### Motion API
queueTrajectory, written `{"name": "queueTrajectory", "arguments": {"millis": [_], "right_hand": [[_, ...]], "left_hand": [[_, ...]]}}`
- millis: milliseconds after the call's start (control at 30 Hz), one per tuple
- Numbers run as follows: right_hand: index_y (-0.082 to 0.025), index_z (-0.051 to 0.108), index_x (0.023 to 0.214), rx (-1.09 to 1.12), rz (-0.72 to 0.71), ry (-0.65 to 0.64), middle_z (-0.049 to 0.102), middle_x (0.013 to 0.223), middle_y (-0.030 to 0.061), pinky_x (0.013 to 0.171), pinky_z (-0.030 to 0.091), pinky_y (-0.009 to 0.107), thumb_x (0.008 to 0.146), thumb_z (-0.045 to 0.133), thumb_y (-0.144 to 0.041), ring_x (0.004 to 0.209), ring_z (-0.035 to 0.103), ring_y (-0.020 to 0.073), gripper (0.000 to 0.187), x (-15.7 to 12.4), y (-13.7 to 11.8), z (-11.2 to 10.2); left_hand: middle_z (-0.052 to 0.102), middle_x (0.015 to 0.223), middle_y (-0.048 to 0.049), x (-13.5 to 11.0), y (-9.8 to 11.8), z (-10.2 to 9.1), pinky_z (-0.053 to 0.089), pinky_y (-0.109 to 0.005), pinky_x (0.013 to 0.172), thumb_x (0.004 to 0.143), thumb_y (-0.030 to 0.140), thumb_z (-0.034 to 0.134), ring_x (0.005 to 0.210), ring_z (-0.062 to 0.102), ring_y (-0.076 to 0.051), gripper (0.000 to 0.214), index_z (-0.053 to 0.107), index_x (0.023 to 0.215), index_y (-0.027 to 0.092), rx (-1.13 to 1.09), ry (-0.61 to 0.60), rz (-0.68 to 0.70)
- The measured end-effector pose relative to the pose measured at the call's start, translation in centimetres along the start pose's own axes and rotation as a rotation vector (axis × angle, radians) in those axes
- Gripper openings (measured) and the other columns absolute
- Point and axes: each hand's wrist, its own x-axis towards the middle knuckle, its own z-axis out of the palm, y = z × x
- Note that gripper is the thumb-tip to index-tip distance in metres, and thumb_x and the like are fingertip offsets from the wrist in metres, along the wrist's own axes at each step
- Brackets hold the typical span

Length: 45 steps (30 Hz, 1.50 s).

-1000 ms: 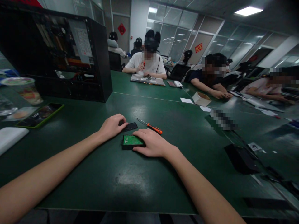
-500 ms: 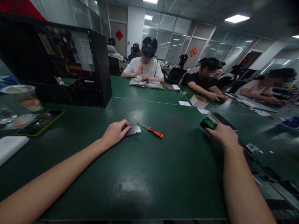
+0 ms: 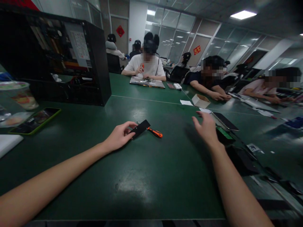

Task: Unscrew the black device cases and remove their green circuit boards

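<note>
My left hand (image 3: 121,135) grips a flat, dark rectangular plate (image 3: 141,127) between thumb and fingers, tilted up off the table. Just behind the plate lies a screwdriver (image 3: 156,132) with an orange and black handle; part of its shaft is covered by the plate. Over the right side of the table, my right hand (image 3: 205,127) is held with thumb and fingers apart and nothing in it. Beside that hand rests a black part with a green circuit board (image 3: 224,135). A dark, flat panel with a metal edge (image 3: 226,121) lies just beyond.
An open black computer case (image 3: 96,63) stands at the left. Near it are a phone in a green case (image 3: 35,121) and a plastic cup (image 3: 20,96). A small cardboard box (image 3: 200,101) sits toward the back right. Several people work across the green table (image 3: 132,176).
My right hand has let go of the black part with the green board and moved left. My left hand has turned the plate up, so its dark face shows.
</note>
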Motion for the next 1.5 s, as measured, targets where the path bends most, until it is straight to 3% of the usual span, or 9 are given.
{"name": "queueTrajectory", "arguments": {"millis": [267, 367, 467, 633, 800, 867, 1000, 1133, 1500], "right_hand": [[-0.019, 0.058, 0.136, 0.441, -0.610, -0.338, 0.067, 0.130, 0.0125, 0.100, 0.052, 0.038, 0.098, 0.058, -0.032, 0.113, 0.066, 0.0224, 0.041, -6.7, -12.2, 4.0], [-0.018, 0.071, 0.114, 0.438, -0.537, -0.504, 0.076, 0.097, 0.0067, 0.081, 0.053, 0.032, 0.099, 0.056, -0.030, 0.082, 0.070, 0.0186, 0.025, -7.6, -13.2, 3.6], [-0.017, 0.074, 0.105, 0.549, -0.387, -0.734, 0.068, 0.070, 0.0005, 0.067, 0.049, 0.027, 0.105, 0.044, -0.040, 0.061, 0.062, 0.0133, 0.038, -8.0, -13.7, 3.4], [-0.020, 0.069, 0.127, 0.677, -0.482, -0.861, 0.076, 0.105, 0.0063, 0.087, 0.053, 0.032, 0.107, 0.039, -0.044, 0.093, 0.069, 0.0180, 0.044, -8.1, -14.5, 3.3], [-0.028, 0.066, 0.136, 0.279, -0.451, -0.540, 0.068, 0.137, 0.0058, 0.108, 0.047, 0.040, 0.100, 0.056, -0.042, 0.122, 0.064, 0.0248, 0.040, -3.7, -9.4, 0.4], [-0.031, 0.066, 0.136, -0.111, -0.109, -0.322, 0.068, 0.137, 0.0039, 0.106, 0.048, 0.032, 0.098, 0.058, -0.047, 0.122, 0.064, 0.0223, 0.042, -1.6, -5.3, -1.5], [-0.011, 0.064, 0.140, -0.394, 0.364, -0.093, 0.068, 0.126, 0.0291, 0.097, 0.049, 0.054, 0.099, 0.051, -0.040, 0.121, 0.063, 0.0431, 0.051, 0.0, 2.9, -4.8], [-0.015, 0.069, 0.135, -0.475, 0.590, -0.081, 0.069, 0.122, 0.0303, 0.087, 0.052, 0.051, 0.096, 0.054, -0.041, 0.116, 0.065, 0.0448, 0.049, -0.5, 7.7, -5.4], [-0.022, 0.069, 0.135, -0.468, 0.586, -0.102, 0.070, 0.120, 0.0255, 0.084, 0.051, 0.045, 0.095, 0.053, -0.047, 0.113, 0.066, 0.0394, 0.049, -0.3, 10.3, -3.7]], "left_hand": [[0.074, 0.083, -0.0035, -0.2, 0.1, 0.2, 0.047, -0.025, 0.063, 0.091, 0.026, 0.068, 0.068, 0.063, -0.015, 0.014, 0.076, 0.096, 0.016, 0.092, -0.006, 0.107], [0.074, 0.082, -0.0035, -0.3, 0.3, 0.3, 0.048, -0.025, 0.064, 0.091, 0.025, 0.070, 0.070, 0.065, -0.016, 0.012, 0.076, 0.093, 0.016, 0.102, 0.024, 0.140], [0.074, 0.082, -0.0039, -0.6, 0.7, 0.6, 0.050, -0.025, 0.066, 0.093, 0.023, 0.068, 0.072, 0.066, -0.016, 0.010, 0.074, 0.091, 0.015, 0.131, 0.028, 0.251], [0.074, 0.094, -0.0084, -1.1, 1.4, 0.9, 0.057, -0.030, 0.080, 0.097, 0.018, 0.063, 0.087, 0.070, -0.018, 0.010, 0.072, 0.103, 0.016, 0.197, 0.039, 0.605], [0.071, 0.112, -0.0117, -1.1, 1.1, 0.4, 0.058, -0.037, 0.093, 0.095, 0.019, 0.065, 0.105, 0.069, -0.023, 0.021, 0.068, 0.115, 0.017, 0.263, 0.083, 0.543], [0.071, 0.110, -0.0109, -1.0, 0.9, 0.3, 0.058, -0.036, 0.093, 0.096, 0.017, 0.062, 0.103, 0.069, -0.022, 0.018, 0.068, 0.113, 0.016, 0.256, 0.068, 0.527], [0.072, 0.107, -0.0107, -0.9, 0.8, 0.4, 0.059, -0.036, 0.090, 0.097, 0.015, 0.057, 0.101, 0.069, -0.021, 0.018, 0.069, 0.111, 0.016, 0.259, 0.008, 0.545], [0.072, 0.107, -0.0105, -0.9, 1.1, 0.5, 0.059, -0.035, 0.089, 0.098, 0.014, 0.054, 0.100, 0.069, -0.021, 0.020, 0.070, 0.110, 0.016, 0.271, -0.047, 0.549], [0.071, 0.104, -0.0093, -0.9, 1.2, 0.4, 0.057, -0.034, 0.090, 0.097, 0.013, 0.055, 0.099, 0.068, -0.021, 0.019, 0.070, 0.106, 0.017, 0.256, -0.073, 0.536]]}}
